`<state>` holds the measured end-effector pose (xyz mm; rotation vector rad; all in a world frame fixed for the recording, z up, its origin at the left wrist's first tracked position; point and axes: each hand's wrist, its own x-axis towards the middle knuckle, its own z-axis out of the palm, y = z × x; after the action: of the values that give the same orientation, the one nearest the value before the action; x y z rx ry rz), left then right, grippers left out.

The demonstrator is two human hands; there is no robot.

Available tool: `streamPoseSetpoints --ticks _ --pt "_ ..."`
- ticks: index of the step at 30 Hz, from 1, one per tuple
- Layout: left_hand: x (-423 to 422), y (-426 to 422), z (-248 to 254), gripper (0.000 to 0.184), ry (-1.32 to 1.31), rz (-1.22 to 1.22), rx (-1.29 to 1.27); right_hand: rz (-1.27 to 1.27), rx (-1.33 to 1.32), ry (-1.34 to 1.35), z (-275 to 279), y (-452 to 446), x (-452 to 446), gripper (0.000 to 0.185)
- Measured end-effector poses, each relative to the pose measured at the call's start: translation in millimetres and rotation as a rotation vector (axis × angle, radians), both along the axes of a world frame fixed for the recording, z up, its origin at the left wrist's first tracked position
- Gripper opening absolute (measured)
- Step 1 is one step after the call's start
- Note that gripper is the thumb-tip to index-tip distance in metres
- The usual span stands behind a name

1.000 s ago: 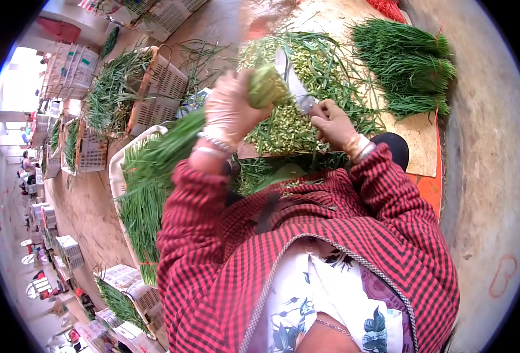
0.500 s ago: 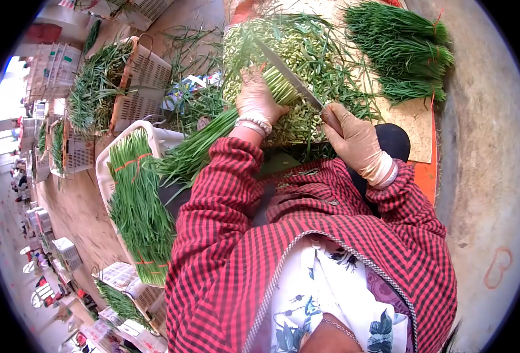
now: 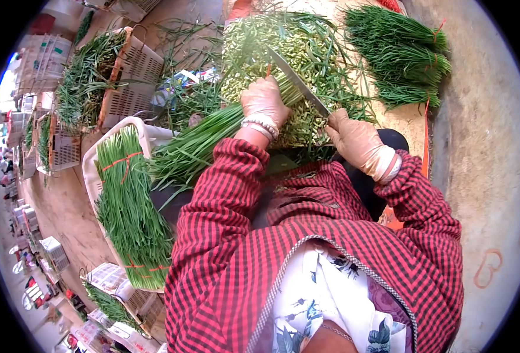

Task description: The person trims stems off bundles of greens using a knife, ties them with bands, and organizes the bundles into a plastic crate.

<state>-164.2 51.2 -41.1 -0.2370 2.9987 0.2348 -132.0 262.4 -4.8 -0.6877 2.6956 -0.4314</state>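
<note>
Clamps the green bundle [image 3: 204, 138] in the fingers of the left hand [image 3: 264, 103], over pale cut bits [image 3: 313, 44] strewn across the table [image 3: 408, 125]; wraps the fingers of the right hand [image 3: 360, 144] round the knife [image 3: 298, 81], slanting across the stalk ends. Look right: to tied bunches [image 3: 396, 56] on the table. Look left: to a packed tub [image 3: 88, 170], crates [image 3: 135, 73] and brown floor [image 3: 66, 203].

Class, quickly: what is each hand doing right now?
Left hand: closed around a bunch of green stalks.
Right hand: closed on the knife.

Smooth metal blade [image 3: 298, 80], faintly glossy
</note>
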Motion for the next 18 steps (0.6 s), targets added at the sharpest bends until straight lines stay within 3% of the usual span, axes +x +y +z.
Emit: streamPoseSetpoints --ticks 4,7,10,18 --pt "-7 6 -7 0.054 0.012 -0.021 -0.02 0.009 0.068 -0.135 19 -14 -30 0.028" --pt "-11 6 1 0.046 -0.072 -0.003 -0.007 0.002 0.061 -0.168 -4 -40 -53 0.031" --pt "-11 6 3 0.062 -0.075 -0.037 -0.024 0.015 0.056 -0.163 -15 -51 -66 0.031" --pt "-7 -1 7 0.066 -0.116 -0.05 -0.048 0.008 0.091 -0.233 19 -9 -24 0.031"
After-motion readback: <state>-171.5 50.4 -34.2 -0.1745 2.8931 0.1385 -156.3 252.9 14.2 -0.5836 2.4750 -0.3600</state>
